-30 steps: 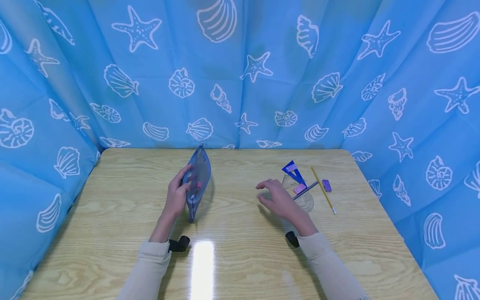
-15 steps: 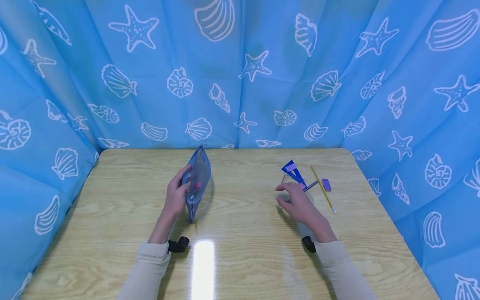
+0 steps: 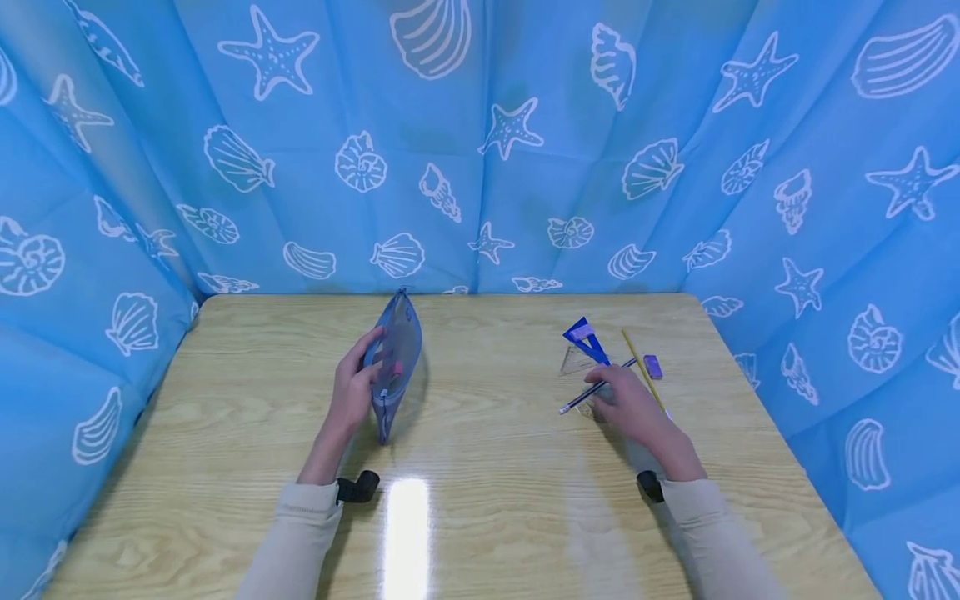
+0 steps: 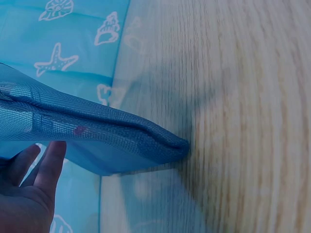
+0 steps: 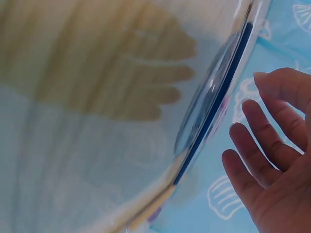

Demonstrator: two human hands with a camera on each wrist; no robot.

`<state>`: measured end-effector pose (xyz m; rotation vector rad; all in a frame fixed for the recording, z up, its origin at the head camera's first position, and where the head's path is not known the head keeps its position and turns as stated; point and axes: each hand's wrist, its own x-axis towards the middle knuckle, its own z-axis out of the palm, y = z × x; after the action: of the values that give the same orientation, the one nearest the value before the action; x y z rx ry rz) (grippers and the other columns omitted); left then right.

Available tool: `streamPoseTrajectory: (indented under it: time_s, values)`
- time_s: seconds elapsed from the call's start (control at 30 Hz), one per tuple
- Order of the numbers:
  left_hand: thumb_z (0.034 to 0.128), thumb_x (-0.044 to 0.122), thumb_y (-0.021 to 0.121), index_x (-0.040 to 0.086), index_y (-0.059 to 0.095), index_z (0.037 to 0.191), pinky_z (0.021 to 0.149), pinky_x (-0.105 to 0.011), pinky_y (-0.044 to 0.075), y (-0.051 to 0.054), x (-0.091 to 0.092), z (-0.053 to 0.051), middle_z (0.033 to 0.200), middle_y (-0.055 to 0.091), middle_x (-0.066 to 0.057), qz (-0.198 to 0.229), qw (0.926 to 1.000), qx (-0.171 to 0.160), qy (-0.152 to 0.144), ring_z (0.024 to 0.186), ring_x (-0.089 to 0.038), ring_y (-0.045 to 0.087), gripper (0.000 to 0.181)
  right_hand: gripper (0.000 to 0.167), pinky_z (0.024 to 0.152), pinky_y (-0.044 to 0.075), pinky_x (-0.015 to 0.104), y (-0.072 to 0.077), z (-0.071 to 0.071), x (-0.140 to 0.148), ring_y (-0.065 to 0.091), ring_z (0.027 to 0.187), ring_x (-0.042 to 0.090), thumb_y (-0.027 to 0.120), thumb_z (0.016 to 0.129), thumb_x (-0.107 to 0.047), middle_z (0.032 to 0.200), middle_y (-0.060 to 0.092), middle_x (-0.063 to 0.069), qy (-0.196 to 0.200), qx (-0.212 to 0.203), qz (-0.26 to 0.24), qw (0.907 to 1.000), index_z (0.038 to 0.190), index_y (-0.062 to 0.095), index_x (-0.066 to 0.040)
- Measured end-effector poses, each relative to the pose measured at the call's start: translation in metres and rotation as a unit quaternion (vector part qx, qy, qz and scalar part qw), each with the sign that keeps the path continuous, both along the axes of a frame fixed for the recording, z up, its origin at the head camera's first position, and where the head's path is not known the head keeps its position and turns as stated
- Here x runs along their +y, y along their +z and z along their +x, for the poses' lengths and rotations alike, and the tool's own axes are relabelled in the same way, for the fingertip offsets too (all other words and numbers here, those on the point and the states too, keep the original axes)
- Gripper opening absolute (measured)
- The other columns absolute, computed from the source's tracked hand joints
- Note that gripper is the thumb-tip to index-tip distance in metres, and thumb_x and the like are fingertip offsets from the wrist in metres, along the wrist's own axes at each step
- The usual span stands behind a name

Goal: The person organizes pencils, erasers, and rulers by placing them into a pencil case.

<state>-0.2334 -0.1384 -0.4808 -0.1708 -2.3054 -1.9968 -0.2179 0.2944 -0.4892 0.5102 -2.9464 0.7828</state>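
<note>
My left hand (image 3: pixel 352 396) (image 4: pixel 31 199) grips the side of a blue mesh pouch (image 3: pixel 403 333) (image 4: pixel 107 128), which stands on the table with its mouth spread. Through the mesh shows a small pink thing (image 3: pixel 397 367). Over on the right, my right hand (image 3: pixel 633 408) (image 5: pixel 277 150) hovers at a dark pencil (image 3: pixel 576 402) (image 5: pixel 214 109), fingers loosely bent and holding nothing. Beyond its fingertips are a blue triangular ruler (image 3: pixel 597 348) and a clear triangle (image 3: pixel 572 362). The hand hides part of this group.
A yellow pencil (image 3: pixel 636 354) crosses the dark pencil's far end, with a purple eraser (image 3: pixel 652 367) to its right. The wooden table (image 3: pixel 480 467) ends at a blue shell-patterned curtain (image 3: pixel 450 125) behind and at both sides.
My right hand has moved rightward from beside the stationery to over it, and more of the dark pencil's near end now shows. The left hand and pouch have stayed in place.
</note>
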Motion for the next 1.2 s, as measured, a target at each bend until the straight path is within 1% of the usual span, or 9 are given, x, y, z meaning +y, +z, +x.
streamPoseTrajectory:
  time_s: [0.2,0.3,0.4,0.5,0.6,0.77,0.9,1.03,1.2]
  values:
    - [0.0852,-0.005,0.035,0.007,0.040,0.156,0.109,-0.061,0.038,-0.003,-0.002,0.001,0.159,0.040,-0.017,0.004,1.0000,-0.001,0.001,0.138,-0.045,0.047,0.072,0.020,0.091,0.051,0.056,0.007,-0.005,0.017,0.064,0.105,0.039,0.069,0.091,0.001,0.106,0.069,0.018,0.007,-0.006,0.063,0.9980,0.110,0.073,0.000]
    - [0.0841,-0.005,0.034,0.007,0.039,0.156,0.108,-0.061,0.038,-0.004,-0.003,0.000,0.159,0.040,-0.017,0.004,1.0000,0.001,0.001,0.137,-0.045,0.048,0.073,0.017,0.088,0.052,0.055,0.008,-0.009,0.021,0.064,0.101,0.038,0.069,0.091,0.000,0.102,0.069,0.017,0.020,0.000,0.094,0.9954,0.106,0.074,0.001]
    - [0.0838,-0.006,0.033,0.008,0.039,0.156,0.109,-0.062,0.038,-0.004,-0.004,0.000,0.159,0.040,-0.017,0.003,1.0000,0.003,0.002,0.137,-0.046,0.048,0.074,0.016,0.087,0.053,0.054,0.007,-0.014,0.023,0.065,0.098,0.037,0.070,0.089,0.000,0.100,0.069,0.016,0.035,0.010,0.111,0.9931,0.105,0.074,0.000]
    - [0.0838,-0.006,0.033,0.008,0.039,0.156,0.110,-0.063,0.038,-0.003,-0.003,0.000,0.159,0.039,-0.018,0.003,1.0000,0.005,0.000,0.137,-0.046,0.048,0.074,0.016,0.087,0.052,0.055,0.006,-0.017,0.024,0.065,0.097,0.037,0.070,0.089,0.001,0.099,0.069,0.016,0.044,0.015,0.120,0.9917,0.104,0.074,-0.001]
    - [0.0828,-0.007,0.032,0.005,0.039,0.156,0.111,-0.063,0.038,-0.004,-0.003,0.000,0.159,0.039,-0.020,0.010,0.9999,0.008,-0.002,0.137,-0.047,0.048,0.074,0.017,0.086,0.052,0.055,0.004,-0.018,0.024,0.064,0.096,0.037,0.071,0.088,0.000,0.099,0.069,0.016,0.047,0.019,0.126,0.9907,0.104,0.075,-0.002]
    - [0.0820,-0.009,0.031,0.001,0.039,0.155,0.109,-0.061,0.040,-0.005,-0.004,-0.001,0.158,0.040,-0.021,0.022,0.9997,0.013,-0.006,0.135,-0.048,0.049,0.074,0.017,0.085,0.051,0.054,0.003,-0.020,0.023,0.063,0.094,0.036,0.072,0.086,0.000,0.098,0.068,0.015,0.050,0.027,0.132,0.9896,0.103,0.076,-0.003]
    - [0.0822,-0.009,0.030,0.000,0.038,0.155,0.108,-0.060,0.042,-0.004,-0.004,-0.001,0.158,0.040,-0.021,0.019,0.9997,0.016,-0.005,0.134,-0.048,0.050,0.073,0.014,0.084,0.051,0.053,0.004,-0.019,0.021,0.062,0.093,0.034,0.076,0.082,0.001,0.094,0.067,0.012,0.060,0.034,0.129,0.9892,0.096,0.076,-0.003]
    - [0.0812,-0.010,0.031,-0.001,0.039,0.154,0.108,-0.059,0.043,-0.004,-0.003,-0.001,0.157,0.040,-0.022,0.024,0.9995,0.018,-0.005,0.134,-0.049,0.050,0.074,0.011,0.081,0.050,0.049,0.004,-0.020,0.020,0.060,0.088,0.030,0.079,0.080,0.001,0.089,0.065,0.007,0.070,0.044,0.128,0.9883,0.086,0.074,-0.007]
    - [0.0814,-0.009,0.031,0.000,0.039,0.154,0.108,-0.059,0.042,-0.003,-0.002,-0.001,0.158,0.040,-0.022,0.018,0.9997,0.016,-0.002,0.134,-0.048,0.050,0.074,0.013,0.077,0.048,0.044,0.006,-0.021,0.018,0.055,0.083,0.025,0.080,0.080,0.001,0.085,0.063,0.004,0.080,0.039,0.132,0.9872,0.083,0.071,-0.009]
